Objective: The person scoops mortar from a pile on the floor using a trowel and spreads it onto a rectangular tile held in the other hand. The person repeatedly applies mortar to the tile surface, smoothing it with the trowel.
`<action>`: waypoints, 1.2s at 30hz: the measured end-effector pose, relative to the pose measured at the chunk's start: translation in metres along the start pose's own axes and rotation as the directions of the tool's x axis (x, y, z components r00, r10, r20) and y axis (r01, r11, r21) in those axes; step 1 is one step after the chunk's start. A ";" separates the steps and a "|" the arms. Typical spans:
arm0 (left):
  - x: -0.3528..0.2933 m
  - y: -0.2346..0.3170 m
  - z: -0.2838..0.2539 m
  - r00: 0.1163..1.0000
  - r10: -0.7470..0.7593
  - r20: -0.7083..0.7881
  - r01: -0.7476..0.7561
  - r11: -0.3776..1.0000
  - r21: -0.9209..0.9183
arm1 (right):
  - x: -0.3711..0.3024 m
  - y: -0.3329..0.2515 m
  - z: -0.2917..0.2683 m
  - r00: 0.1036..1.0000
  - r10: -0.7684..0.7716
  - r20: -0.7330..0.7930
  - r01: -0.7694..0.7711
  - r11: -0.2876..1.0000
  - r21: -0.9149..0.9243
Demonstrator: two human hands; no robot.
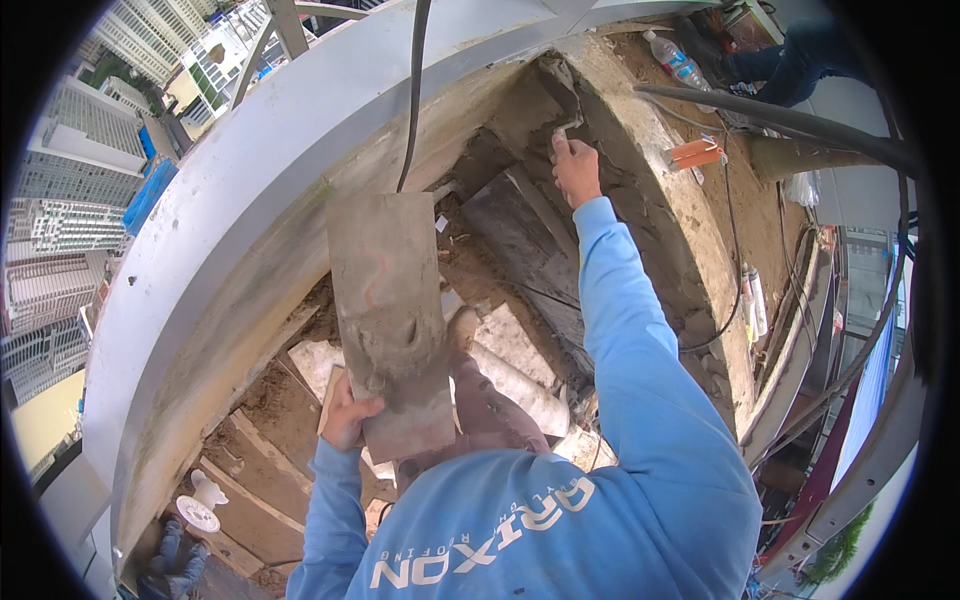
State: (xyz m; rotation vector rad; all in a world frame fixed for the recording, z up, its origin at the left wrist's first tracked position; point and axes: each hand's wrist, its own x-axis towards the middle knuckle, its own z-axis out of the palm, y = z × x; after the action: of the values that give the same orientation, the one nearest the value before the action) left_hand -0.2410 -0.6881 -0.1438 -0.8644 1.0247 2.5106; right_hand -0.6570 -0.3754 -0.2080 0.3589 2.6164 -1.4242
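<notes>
My left hand (345,410) is closed on the near left edge of a long grey mortar board (383,240), thumb on top. A heap of wet mortar (395,345) lies toward the board's near half. Ahead and to the right, my right hand (576,170) is wrapped round the handle of a trowel (572,122). The trowel's blade is at the far inner corner of a low wall (650,240), hard to make out against the grey mortar there. Wet mortar coats the wall's inner face beside my right forearm.
A curved white parapet (210,240) bounds the left, with tall buildings beyond. Black cables (417,90) cross above and at right. On the right ledge are a plastic bottle (678,62), an orange-handled tool (697,153) and another person's leg (800,60). Planks and a pipe (520,385) lie below.
</notes>
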 end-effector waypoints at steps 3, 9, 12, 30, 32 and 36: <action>0.000 -0.007 0.002 0.997 0.077 0.029 -0.077 0.997 -0.017 | -0.004 -0.039 -0.023 0.978 0.162 0.132 -0.173 0.982 0.071; -0.005 -0.013 0.017 0.996 0.082 0.016 -0.081 0.996 -0.044 | -0.016 -0.043 -0.045 0.970 0.172 0.171 -0.205 0.957 0.203; -0.009 -0.014 0.019 0.997 0.077 0.008 -0.077 0.996 -0.044 | -0.021 -0.031 -0.053 0.973 0.163 0.165 -0.199 0.950 0.240; 0.000 -0.020 0.030 1.000 0.026 0.017 -0.026 1.000 -0.002 | -0.039 0.002 -0.015 0.973 -0.227 -0.043 0.223 0.971 -0.080; 0.003 -0.017 0.037 0.998 0.048 0.044 -0.047 0.999 -0.021 | -0.031 -0.031 -0.004 0.999 -0.033 0.014 0.030 0.989 0.144; 0.004 -0.020 0.047 0.998 0.055 0.037 -0.052 0.996 -0.078 | -0.033 -0.048 -0.001 0.995 0.089 0.050 -0.100 0.937 0.335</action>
State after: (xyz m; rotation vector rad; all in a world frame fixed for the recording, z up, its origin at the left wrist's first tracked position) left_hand -0.2548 -0.6401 -0.1304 -0.8160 0.9570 2.6166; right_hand -0.6385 -0.4043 -0.1608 0.4864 2.2888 -1.8269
